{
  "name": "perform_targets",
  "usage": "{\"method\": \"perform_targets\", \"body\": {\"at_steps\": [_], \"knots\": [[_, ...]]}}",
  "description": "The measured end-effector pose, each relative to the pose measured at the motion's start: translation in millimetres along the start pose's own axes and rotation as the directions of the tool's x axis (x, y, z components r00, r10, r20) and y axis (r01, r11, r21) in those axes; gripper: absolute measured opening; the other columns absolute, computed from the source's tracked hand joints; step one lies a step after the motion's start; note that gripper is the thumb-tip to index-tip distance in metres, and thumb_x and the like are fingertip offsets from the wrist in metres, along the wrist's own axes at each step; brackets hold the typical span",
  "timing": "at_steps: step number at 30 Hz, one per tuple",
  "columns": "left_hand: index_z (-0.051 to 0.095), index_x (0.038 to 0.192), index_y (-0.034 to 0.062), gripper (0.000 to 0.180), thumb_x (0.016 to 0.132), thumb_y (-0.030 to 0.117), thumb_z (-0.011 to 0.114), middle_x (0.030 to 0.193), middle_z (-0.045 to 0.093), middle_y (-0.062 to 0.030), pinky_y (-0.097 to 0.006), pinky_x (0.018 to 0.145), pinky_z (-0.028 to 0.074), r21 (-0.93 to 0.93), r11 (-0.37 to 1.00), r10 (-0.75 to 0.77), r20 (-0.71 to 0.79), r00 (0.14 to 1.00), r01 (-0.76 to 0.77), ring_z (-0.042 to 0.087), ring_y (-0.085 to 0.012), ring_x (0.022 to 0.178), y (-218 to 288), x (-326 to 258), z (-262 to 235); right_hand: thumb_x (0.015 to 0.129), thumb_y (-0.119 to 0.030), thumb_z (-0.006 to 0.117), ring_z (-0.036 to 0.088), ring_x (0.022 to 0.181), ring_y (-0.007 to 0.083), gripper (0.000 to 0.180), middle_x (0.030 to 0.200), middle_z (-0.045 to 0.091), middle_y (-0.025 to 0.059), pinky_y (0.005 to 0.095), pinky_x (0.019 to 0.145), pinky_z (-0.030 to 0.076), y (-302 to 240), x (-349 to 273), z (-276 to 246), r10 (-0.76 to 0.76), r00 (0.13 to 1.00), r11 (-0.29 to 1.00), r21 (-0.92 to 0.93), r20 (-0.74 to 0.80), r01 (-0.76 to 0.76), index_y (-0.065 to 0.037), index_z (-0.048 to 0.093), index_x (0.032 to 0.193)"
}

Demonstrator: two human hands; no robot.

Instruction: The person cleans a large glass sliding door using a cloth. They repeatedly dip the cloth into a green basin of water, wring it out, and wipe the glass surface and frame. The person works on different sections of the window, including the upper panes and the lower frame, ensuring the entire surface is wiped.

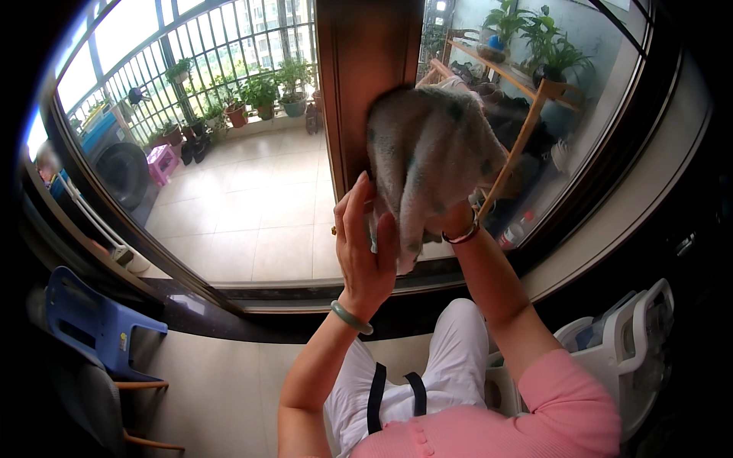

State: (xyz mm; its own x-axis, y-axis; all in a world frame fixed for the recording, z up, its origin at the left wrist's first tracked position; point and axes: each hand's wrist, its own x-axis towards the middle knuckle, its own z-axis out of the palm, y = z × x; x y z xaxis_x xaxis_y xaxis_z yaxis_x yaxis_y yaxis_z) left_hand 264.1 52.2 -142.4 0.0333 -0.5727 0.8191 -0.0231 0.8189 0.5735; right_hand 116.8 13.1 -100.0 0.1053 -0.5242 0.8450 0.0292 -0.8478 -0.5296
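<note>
A grey, fuzzy cloth (435, 145) with darker spots is raised in front of the brown door frame (366, 46). It hangs in folds and looks slightly blurred. My right hand (452, 220) is at its lower right side, holding it up; the cloth hides most of the fingers. My left hand (363, 244) is upright at the cloth's lower left edge, fingers stretched upward and thumb apart. A fold of the cloth reaches down beside that thumb. A green bangle (351, 319) circles my left wrist, and a dark bracelet (464, 231) my right.
Glass panels (611, 145) flank the frame. Beyond are a tiled balcony (244, 206), potted plants (259, 95), a washing machine (118, 172), a pink stool (161, 163) and a wooden rack (519, 137). A blue chair (103, 320) stands at left, a white plastic rack (622, 343) at right.
</note>
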Motion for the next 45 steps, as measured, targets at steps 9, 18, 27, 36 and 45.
{"method": "perform_targets", "body": {"at_steps": [9,18,27,36,45], "knots": [[0.047,0.127,-0.0011,0.048,0.08,-0.006,0.055,0.126,0.045,-0.023,-0.044,0.086,0.047,0.131,0.991,-0.061,0.253,0.966,0.028,0.053,-0.044,0.106,-6.3,-35.3,-11.2,0.095,-0.025,0.05,0.037,0.115,0.0202,0.042,0.13,0.038,0.0095,0.0331,0.1,0.027,2.0,-61.0,2.1,0.192,0.974,0.979,-0.091,0.118,-0.181,-0.007,0.029,0.127],[0.055,0.113,-0.003,0.038,0.076,-0.006,0.056,0.12,0.049,-0.0276,-0.045,0.082,0.048,0.097,0.995,-0.044,0.291,0.956,0.016,0.053,-0.0476,0.102,-3.5,-10.2,-14.7,0.097,-0.028,0.048,0.031,0.131,0.0213,0.056,0.144,0.031,0.0087,0.037,0.111,0.021,-3.5,-33.9,-5.9,0.169,0.974,0.985,-0.059,0.152,-0.162,-0.008,0.021,0.142],[0.054,0.114,-0.0002,0.029,0.085,-0.003,0.055,0.105,0.06,-0.0223,-0.041,0.08,0.045,0.072,0.997,0.0,0.117,0.993,-0.009,0.058,-0.0391,0.094,11.6,-13.0,-3.0,0.1,-0.038,0.043,0.029,0.137,0.0225,0.062,0.149,0.03,0.0096,0.0401,0.117,0.018,-0.6,-30.6,-8.6,0.237,0.927,0.9,0.292,0.292,-0.322,-0.009,0.019,0.148],[0.054,0.109,-0.0029,0.028,0.081,-0.001,0.058,0.101,0.059,-0.0249,-0.045,0.076,0.046,-0.028,0.989,-0.136,0.189,0.973,0.144,0.058,-0.0437,0.09,13.1,-44.3,-7.5,0.096,-0.038,0.05,0.033,0.135,0.0212,0.064,0.147,0.034,0.0095,0.0381,0.116,0.02,10.0,-49.4,-3.2,0.2,0.935,0.978,0.006,0.292,-0.211,-0.008,0.025,0.146],[0.058,0.107,-0.0001,0.027,0.08,0.001,0.059,0.09,0.061,-0.0227,-0.047,0.071,0.046,-0.054,0.973,-0.214,0.172,0.962,0.226,0.058,-0.0437,0.082,13.3,-41.3,-9.4,0.096,-0.038,0.049,0.035,0.134,0.0214,0.062,0.146,0.036,0.01,0.0393,0.115,0.022,0.4,-44.4,-3.2,0.198,0.936,0.91,-0.41,0.291,-0.065,-0.009,0.027,0.146]]}}
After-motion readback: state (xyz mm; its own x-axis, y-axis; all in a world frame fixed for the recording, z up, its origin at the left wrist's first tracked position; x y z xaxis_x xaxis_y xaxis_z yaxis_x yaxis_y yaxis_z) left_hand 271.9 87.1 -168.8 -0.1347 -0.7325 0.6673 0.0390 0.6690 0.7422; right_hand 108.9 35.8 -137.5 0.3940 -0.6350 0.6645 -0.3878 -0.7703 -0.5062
